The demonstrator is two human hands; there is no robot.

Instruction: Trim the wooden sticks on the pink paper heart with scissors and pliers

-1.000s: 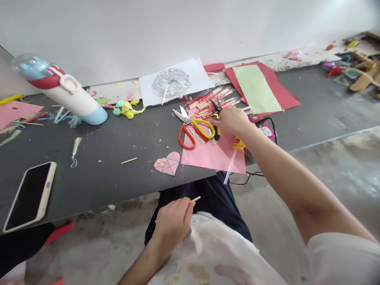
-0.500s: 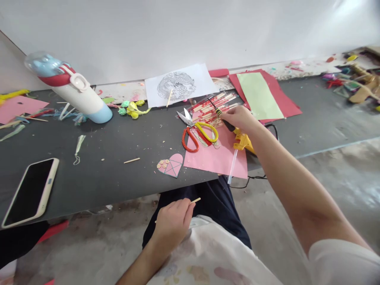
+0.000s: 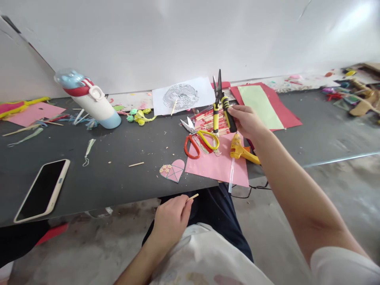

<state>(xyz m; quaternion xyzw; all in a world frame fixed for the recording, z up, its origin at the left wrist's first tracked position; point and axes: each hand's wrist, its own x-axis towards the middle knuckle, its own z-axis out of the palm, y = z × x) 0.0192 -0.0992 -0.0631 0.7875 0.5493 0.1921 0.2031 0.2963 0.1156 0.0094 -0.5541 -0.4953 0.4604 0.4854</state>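
Observation:
My right hand (image 3: 245,120) grips one handle of long-nose pliers (image 3: 219,101) with black and yellow handles. The pliers point upward with their jaws slightly apart, raised above the bundle of red-and-cream sticks (image 3: 203,115). Below that hand a yellow glue gun (image 3: 239,149) lies on pink paper (image 3: 213,168), a clear glue stick poking from it. Scissors (image 3: 197,136) with one red and one yellow handle rest open beside the sticks. Over my lap, my left hand (image 3: 172,217) is closed round a thin wooden stick (image 3: 194,196). A pink paper heart (image 3: 172,171) lies near the table edge.
A tilted water bottle (image 3: 92,99) stands at the left, with a phone (image 3: 43,190) closer to me. A dragon drawing (image 3: 182,95) lies against the wall. Red and green paper (image 3: 261,107) is at the right, craft scraps (image 3: 360,93) beyond. A black cable (image 3: 252,192) hangs below.
The pliers have been lifted off the table; they now stand upright with their jaws and handles apart. My left hand keeps the wooden stick. The view has shifted slightly.

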